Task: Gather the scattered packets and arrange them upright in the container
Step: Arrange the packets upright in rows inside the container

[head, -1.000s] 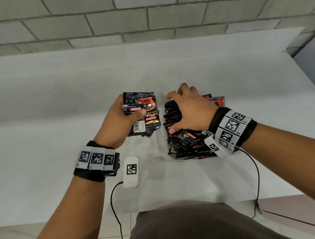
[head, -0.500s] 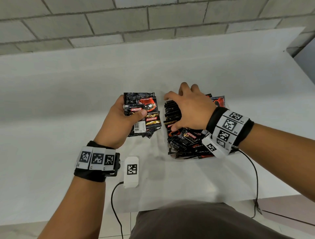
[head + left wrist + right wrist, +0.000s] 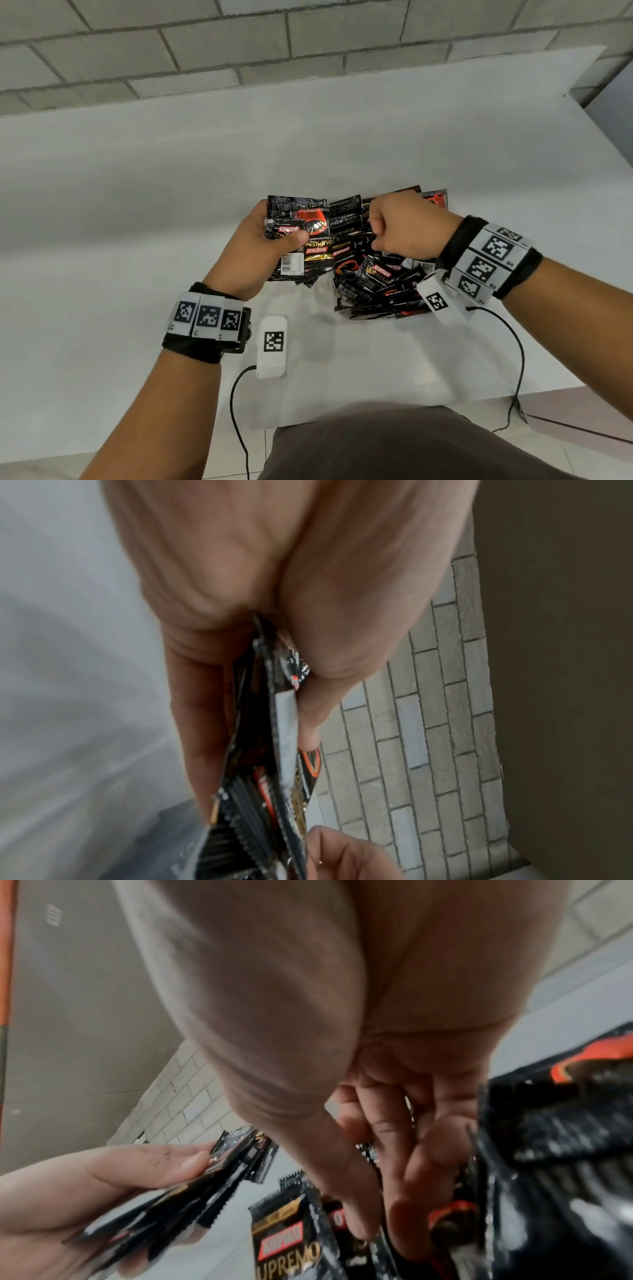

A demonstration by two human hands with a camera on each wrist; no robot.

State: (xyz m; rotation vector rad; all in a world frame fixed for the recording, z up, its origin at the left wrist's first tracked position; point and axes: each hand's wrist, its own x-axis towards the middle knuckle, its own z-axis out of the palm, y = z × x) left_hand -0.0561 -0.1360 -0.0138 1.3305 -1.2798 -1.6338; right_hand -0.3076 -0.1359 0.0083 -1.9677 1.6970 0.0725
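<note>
Glossy black, red and gold packets (image 3: 371,274) are lying jumbled in the container (image 3: 373,318) on the white table (image 3: 102,240). The left hand (image 3: 253,250) is gripping a fanned stack of packets (image 3: 301,236) beside it. The right hand (image 3: 407,226) is reaching into the pile, fingers (image 3: 404,1191) curled, apparently pinching a packet.

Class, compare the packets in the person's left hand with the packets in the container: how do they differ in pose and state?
1. The left hand grips its stack of packets flat and fairly aligned; the packets in the container lie jumbled, at mixed angles.
2. The held stack is lifted off the table; the container's packets rest inside it, with the right hand reaching among them.
Shared: the same black, red and gold wrapper.
</note>
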